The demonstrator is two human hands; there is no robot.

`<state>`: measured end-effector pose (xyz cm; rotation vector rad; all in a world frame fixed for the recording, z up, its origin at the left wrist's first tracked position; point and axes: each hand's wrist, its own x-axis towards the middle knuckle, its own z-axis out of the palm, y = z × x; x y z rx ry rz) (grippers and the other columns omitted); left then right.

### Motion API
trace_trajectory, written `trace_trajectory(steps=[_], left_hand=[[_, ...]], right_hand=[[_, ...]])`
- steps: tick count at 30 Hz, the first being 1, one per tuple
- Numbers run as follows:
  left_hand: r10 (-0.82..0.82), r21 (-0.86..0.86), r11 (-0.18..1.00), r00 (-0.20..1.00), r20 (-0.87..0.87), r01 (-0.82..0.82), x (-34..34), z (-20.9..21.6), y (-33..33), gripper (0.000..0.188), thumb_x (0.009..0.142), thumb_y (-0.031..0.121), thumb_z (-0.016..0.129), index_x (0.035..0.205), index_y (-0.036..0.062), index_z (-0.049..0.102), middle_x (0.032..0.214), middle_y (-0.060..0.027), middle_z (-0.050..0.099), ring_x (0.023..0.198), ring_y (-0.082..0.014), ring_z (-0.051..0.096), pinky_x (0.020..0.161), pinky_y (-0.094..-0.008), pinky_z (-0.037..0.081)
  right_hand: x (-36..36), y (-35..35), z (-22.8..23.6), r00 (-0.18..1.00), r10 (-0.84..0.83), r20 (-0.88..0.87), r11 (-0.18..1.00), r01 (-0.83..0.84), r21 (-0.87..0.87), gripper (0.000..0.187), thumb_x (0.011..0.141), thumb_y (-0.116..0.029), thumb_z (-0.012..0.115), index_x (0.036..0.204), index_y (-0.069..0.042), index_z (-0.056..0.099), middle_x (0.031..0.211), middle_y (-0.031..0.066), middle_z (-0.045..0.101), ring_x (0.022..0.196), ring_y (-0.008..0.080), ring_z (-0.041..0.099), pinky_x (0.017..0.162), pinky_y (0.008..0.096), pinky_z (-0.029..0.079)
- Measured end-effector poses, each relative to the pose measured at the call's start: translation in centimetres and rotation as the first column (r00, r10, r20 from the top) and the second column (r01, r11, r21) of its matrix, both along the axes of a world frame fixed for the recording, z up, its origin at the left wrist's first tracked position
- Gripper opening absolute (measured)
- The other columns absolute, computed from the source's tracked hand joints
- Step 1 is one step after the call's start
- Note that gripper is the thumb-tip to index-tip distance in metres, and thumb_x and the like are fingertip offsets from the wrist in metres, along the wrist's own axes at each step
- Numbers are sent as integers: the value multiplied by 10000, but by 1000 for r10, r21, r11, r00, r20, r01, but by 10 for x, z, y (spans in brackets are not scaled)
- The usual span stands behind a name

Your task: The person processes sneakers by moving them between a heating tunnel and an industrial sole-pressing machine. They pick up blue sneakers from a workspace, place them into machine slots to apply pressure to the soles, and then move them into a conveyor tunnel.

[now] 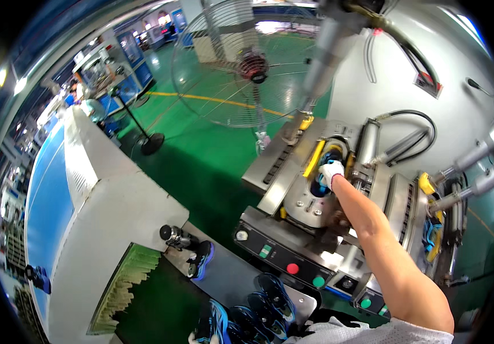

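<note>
My right hand [331,171], in a white glove, reaches into the press machine [307,209] and is closed on a black and blue shoe [320,187] in its cradle. Yellow pads [314,158] flank that shoe. At the bottom edge, white-gloved fingertips of my left hand [193,338] show against another black and blue shoe [218,321], seemingly gripping it; most of this hand is cut off. Right beside it, several similar shoes [273,298] lie close together on a grey shelf [232,269]. One more shoe [201,261] rests farther left there, by a black-capped metal cylinder [173,236].
A control panel [284,261] with red and green buttons runs along the press front. At right, a second station [430,229] holds another shoe. A large wire-caged fan [253,66] stands behind. At left is a white machine housing [115,212] with a green bristled opening [129,281].
</note>
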<state>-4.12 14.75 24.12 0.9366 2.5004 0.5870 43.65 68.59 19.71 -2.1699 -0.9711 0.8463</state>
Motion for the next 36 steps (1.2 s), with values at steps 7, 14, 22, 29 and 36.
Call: trace_trajectory(steps=[7, 14, 22, 29, 36], left_hand=[[372, -221, 892, 918, -141, -395, 14, -64, -141, 730, 809, 416, 803, 1368, 34, 530, 1223, -152, 666, 1129, -309, 639, 960, -423, 506], [565, -113, 819, 759, 322, -562, 66, -156, -100, 919, 793, 450, 794, 1519, 76, 371, 1362, -256, 594, 1221, -411, 607, 1040, -455, 474], [619, -224, 785, 744, 252, -577, 69, -143, -156, 816, 792, 477, 774, 1436, 109, 433, 1228, -230, 679, 1147, -397, 660, 990, -478, 504], [368, -38, 930, 916, 159, -366, 67, -207, -174, 798, 799, 573, 740, 1345, 20, 558, 1141, -236, 710, 1046, -375, 694, 939, -474, 525], [-24, 166, 984, 860, 509, -70, -1, -113, -172, 585, 834, 444, 775, 1212, 37, 590, 1116, -210, 697, 1012, -381, 686, 879, -472, 527]], right_hand=[[-59, 5, 33, 170, 734, 658, 639, -502, -583, 302, 844, -330, 622, 1035, -144, 765, 1037, 149, 730, 990, 341, 691, 829, 474, 535], [116, 78, -12, 822, 166, -545, 986, -141, 88, 236, 899, -182, 705, 1115, -116, 636, 948, 63, 650, 777, 211, 625, 623, 466, 528], [-107, -274, 107, 677, 626, 387, 549, -735, 398, 729, 976, -207, 640, 1584, -16, 285, 1613, 209, 352, 1467, 344, 383, 1208, 415, 297], [-48, -387, -112, -427, 46, 903, 559, -738, -377, 871, 869, -580, 601, 1535, -118, 282, 1564, 186, 169, 1464, 358, 87, 1179, 625, 60], [-121, -429, -78, 34, 592, 805, 377, -895, -239, 500, 938, -418, 646, 1376, -195, 554, 1180, 138, 648, 1016, 287, 635, 1007, 501, 404]])
